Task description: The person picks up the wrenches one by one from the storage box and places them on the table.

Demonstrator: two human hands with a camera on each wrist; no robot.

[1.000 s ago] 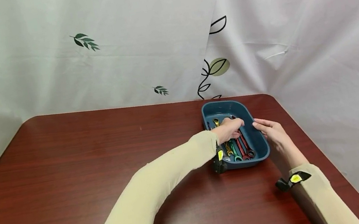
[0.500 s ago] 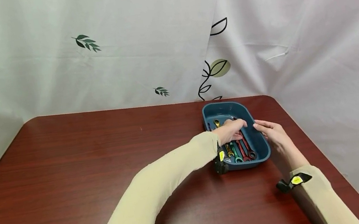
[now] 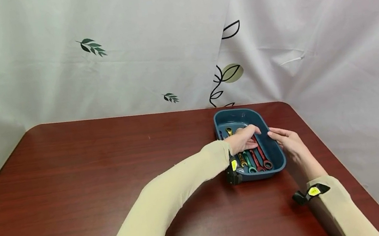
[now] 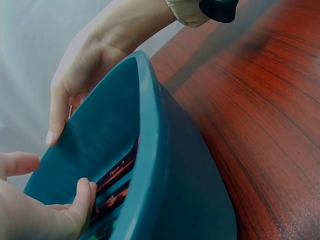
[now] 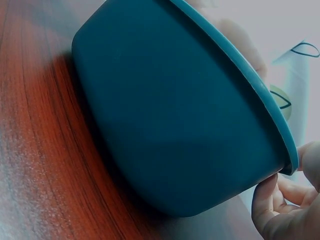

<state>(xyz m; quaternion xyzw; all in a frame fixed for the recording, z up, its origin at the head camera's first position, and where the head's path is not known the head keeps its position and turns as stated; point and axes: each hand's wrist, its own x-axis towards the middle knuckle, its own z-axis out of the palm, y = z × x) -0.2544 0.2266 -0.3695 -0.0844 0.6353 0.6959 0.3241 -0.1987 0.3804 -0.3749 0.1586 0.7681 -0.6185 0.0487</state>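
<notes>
A blue plastic bin (image 3: 276, 162) with rounded corners stands at the table's far right, with several coloured wrenches lying lengthwise in it. My left hand (image 3: 243, 138) reaches in from the left; in the left wrist view its fingertips (image 4: 84, 196) rest low at the wrenches, while the thumb (image 4: 20, 163) stands up apart from them. A red wrench (image 3: 260, 151) lies along the right side, beside a green wrench (image 3: 250, 167) and a gold wrench (image 3: 229, 131). The right hand (image 3: 288, 141) pinches the bin's right rim, fingers (image 5: 265, 200) under the lip. My left hand hides the wrenches' middles.
The brown wooden table (image 3: 108, 169) reaches far to the left of the bin. Close behind it and to the right hangs a pale cloth (image 3: 148, 49) with leaf prints. Black camera straps (image 3: 312, 191) sit on both wrists.
The red wrench nearest the right wall has shifted slightly to the right in the bin. My left hand has moved only a little, and the right hand keeps its grip on the rim.
</notes>
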